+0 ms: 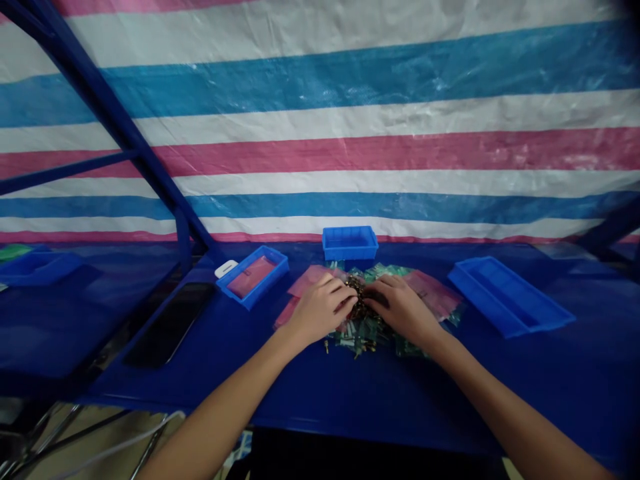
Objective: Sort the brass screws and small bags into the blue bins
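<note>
A pile of small brass-coloured metal parts (pixel 357 307) lies mid-table among pink plastic bags (pixel 434 293) and green-tinted clear bags (pixel 367 335). My left hand (pixel 323 307) reaches into the pile from the left, its fingers bent and close together at the metal parts. From the right, my right hand (pixel 400 308) touches the same pile with curled fingers. The fingertips of both hands nearly meet over the parts. Whether either hand grips a piece is too small to tell.
Around the pile stand a blue tray holding a pink bag (pixel 253 276), a small blue tray (pixel 350 243) behind and a long blue tray (pixel 510 297) at right. A black phone (pixel 171 325) lies left. A blue metal frame (pixel 117 127) rises on the left.
</note>
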### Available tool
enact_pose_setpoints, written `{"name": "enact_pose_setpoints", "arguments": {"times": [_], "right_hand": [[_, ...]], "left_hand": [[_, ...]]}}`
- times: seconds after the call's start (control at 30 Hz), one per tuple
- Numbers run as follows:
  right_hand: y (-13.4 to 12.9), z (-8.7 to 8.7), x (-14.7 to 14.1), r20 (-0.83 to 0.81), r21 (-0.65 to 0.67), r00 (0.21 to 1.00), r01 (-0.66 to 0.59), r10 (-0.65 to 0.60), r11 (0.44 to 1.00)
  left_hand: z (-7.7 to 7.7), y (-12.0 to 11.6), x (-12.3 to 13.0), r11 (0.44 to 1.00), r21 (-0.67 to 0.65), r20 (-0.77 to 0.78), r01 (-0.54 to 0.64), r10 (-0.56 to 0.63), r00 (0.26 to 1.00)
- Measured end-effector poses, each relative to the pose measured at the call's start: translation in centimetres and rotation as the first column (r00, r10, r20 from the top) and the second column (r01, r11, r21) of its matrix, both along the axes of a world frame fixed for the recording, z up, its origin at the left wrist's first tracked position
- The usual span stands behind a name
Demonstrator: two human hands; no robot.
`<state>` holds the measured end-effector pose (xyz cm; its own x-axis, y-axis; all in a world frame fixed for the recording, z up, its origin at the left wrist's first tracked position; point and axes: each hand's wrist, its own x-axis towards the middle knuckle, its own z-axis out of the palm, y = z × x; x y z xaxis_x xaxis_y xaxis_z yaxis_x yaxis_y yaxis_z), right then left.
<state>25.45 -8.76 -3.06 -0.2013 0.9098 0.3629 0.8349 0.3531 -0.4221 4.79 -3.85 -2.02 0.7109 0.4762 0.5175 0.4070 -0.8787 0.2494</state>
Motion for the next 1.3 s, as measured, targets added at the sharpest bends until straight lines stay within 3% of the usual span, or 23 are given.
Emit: {"name": "enact_pose_setpoints", "arguments": {"times": [0.17, 0.43, 0.53, 0.6, 0.77, 0.9, 1.07, 1.3], "right_hand": [[0.0, -0.4, 0.1, 0.104, -0.020, 0.994, 0.028, -0.026, 0.999], [0.2, -0.3, 0.0, 0.074, -0.003, 0.995, 0.074, -0.074, 0.997], [-0.1, 0.4, -0.1, -0.054, 0.001, 0.991, 0.120, -0.119, 0.993], [-0.4, 1.0, -0.3, -0.223, -0.043, 0.968, 0.113, -0.120, 0.993], [-1.0, 1.4, -1.4, -0.614, -0.199, 0.789, -0.163, 0.007, 0.966], [-1.0, 1.1, -1.6, -0.682, -0.205, 0.732, -0.201, 0.008, 0.958], [-0.8, 1.0, -1.3, -0.705, -0.206, 0.709, -0.184, -0.016, 0.961], [-0.9, 1.2, -1.5, -0.737, -0.210, 0.676, -0.207, -0.016, 0.956]], "left_hand": [[0.0, 0.0, -0.1, 1.000, -0.006, -0.037, -0.009, 0.009, 0.999], [-0.1, 0.0, -0.1, 1.000, -0.002, -0.024, -0.007, 0.007, 1.000], [-0.1, -0.1, 0.0, 1.000, -0.001, -0.007, -0.016, 0.016, 1.000], [-0.1, -0.1, 0.0, 1.000, 0.000, 0.014, -0.031, 0.031, 0.999], [-0.3, -0.1, 0.0, 0.998, -0.008, 0.017, -0.055, 0.055, 0.998], [-0.5, -0.1, 0.0, 1.000, -0.021, 0.014, 0.001, -0.001, 1.000], [-0.5, -0.2, 0.0, 0.998, -0.057, 0.106, -0.026, 0.032, 0.994], [-0.3, -0.3, 0.0, 0.996, -0.089, 0.103, -0.032, 0.041, 0.994]]}}
